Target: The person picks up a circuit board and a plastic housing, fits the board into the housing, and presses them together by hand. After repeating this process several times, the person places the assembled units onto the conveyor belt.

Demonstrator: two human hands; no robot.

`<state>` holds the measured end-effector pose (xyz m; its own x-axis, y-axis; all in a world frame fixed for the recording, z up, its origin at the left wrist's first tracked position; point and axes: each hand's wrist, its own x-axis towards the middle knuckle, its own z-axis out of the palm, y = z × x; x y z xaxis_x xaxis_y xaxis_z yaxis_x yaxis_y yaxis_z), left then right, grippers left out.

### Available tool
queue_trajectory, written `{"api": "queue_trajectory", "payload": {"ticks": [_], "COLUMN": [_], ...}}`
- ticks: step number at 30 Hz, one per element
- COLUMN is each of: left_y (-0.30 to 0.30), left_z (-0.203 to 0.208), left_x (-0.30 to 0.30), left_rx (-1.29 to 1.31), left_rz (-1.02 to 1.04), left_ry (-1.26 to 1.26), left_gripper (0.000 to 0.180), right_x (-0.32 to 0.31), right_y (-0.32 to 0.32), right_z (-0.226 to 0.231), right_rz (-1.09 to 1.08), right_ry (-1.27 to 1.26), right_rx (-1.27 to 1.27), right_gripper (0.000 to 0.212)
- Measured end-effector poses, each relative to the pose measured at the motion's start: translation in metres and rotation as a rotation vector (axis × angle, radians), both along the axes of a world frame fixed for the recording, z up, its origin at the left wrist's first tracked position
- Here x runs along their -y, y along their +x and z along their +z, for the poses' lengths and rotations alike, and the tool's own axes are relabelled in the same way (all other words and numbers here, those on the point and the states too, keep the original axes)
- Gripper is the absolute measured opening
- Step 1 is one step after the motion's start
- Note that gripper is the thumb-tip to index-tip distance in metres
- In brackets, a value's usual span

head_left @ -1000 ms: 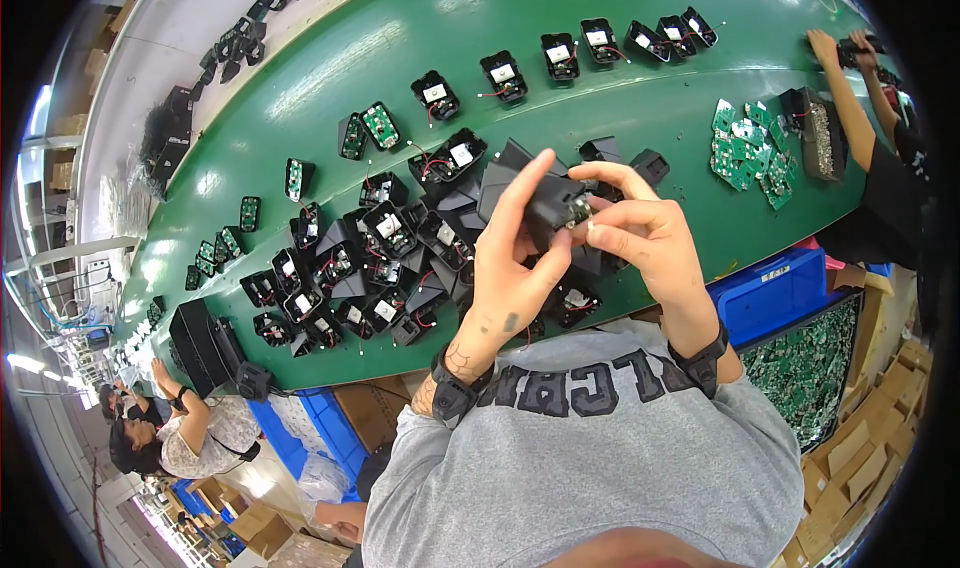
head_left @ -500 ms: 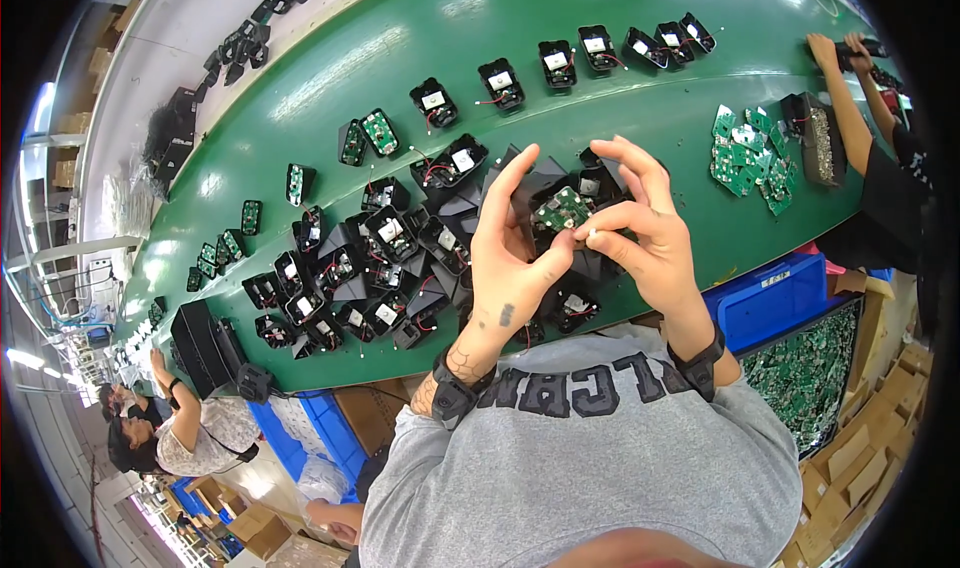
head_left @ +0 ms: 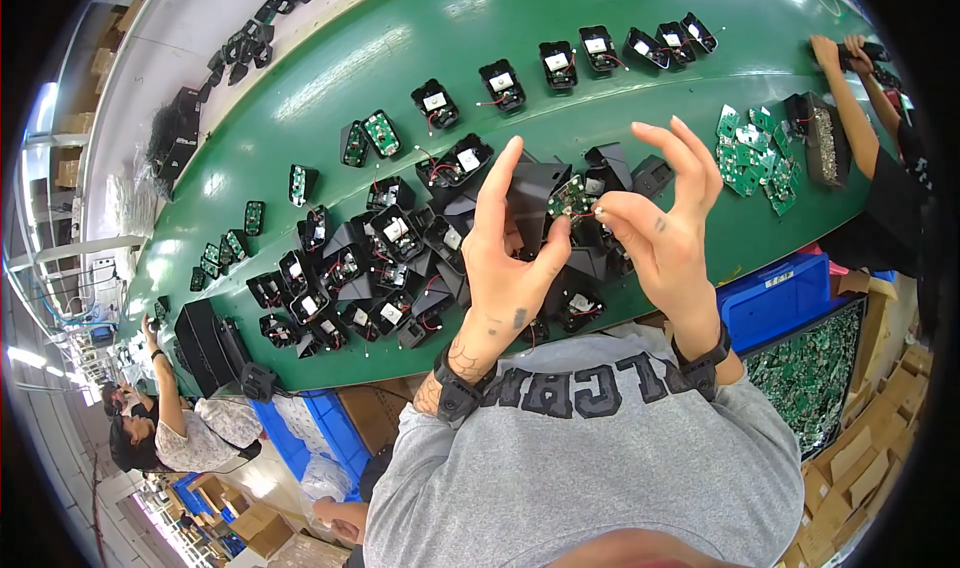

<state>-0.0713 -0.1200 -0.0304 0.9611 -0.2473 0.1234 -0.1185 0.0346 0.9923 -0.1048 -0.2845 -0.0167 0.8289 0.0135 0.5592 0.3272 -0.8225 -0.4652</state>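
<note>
My left hand (head_left: 510, 238) is closed on a small green circuit board (head_left: 566, 196), its thumb at the board's lower edge and its index finger stretched upward. A dark housing (head_left: 538, 183) shows directly behind the board; whether this hand also grips it, I cannot tell. My right hand (head_left: 665, 230) pinches a small white connector (head_left: 599, 211) between thumb and index finger, its other fingers raised. A thin red wire (head_left: 585, 213) runs between the connector and the board. Around and beneath my hands lies a pile of black housings (head_left: 395, 233), several with white parts and loose red wires inside.
More black housings (head_left: 501, 85) stand in a row on the green table (head_left: 380, 53). Bare circuit boards (head_left: 757, 158) are heaped to the right, beside a box of small metal parts (head_left: 824, 146). Blue bins (head_left: 775, 293) stand by the near edge. Co-workers' arms (head_left: 845, 108) reach in at right, others at left.
My right hand has drawn slightly right and away from the board with the connector, its fingers spreading upward. The board has turned more upright in my left hand, and the red wire now shows.
</note>
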Motion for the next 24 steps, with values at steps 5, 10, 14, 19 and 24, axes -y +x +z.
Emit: {"api": "queue_trajectory", "payload": {"ticks": [5, 10, 14, 19, 24], "left_y": [0.001, 0.0, -0.001, -0.002, -0.002], "left_z": [-0.002, -0.005, -0.007, -0.006, -0.011], "left_x": [-0.002, -0.002, -0.001, 0.001, -0.003], "left_rx": [0.062, 0.146, 0.109, 0.086, 0.129], "left_rz": [0.005, 0.012, 0.025, 0.035, 0.024], "left_ry": [0.03, 0.086, 0.065, 0.074, 0.092], "left_gripper": [0.075, 0.075, 0.074, 0.073, 0.075], "right_x": [-0.001, -0.004, -0.005, -0.01, -0.015], "right_y": [0.004, 0.004, 0.002, 0.002, 0.002], "right_z": [-0.002, -0.006, -0.023, -0.028, -0.03], "right_rz": [0.113, 0.141, 0.106, 0.148, 0.212], "right_ry": [0.166, 0.337, 0.429, 0.768, 0.868], "right_rx": [-0.09, -0.202, -0.114, -0.232, -0.346], "right_gripper": [0.005, 0.005, 0.007, 0.005, 0.006]}}
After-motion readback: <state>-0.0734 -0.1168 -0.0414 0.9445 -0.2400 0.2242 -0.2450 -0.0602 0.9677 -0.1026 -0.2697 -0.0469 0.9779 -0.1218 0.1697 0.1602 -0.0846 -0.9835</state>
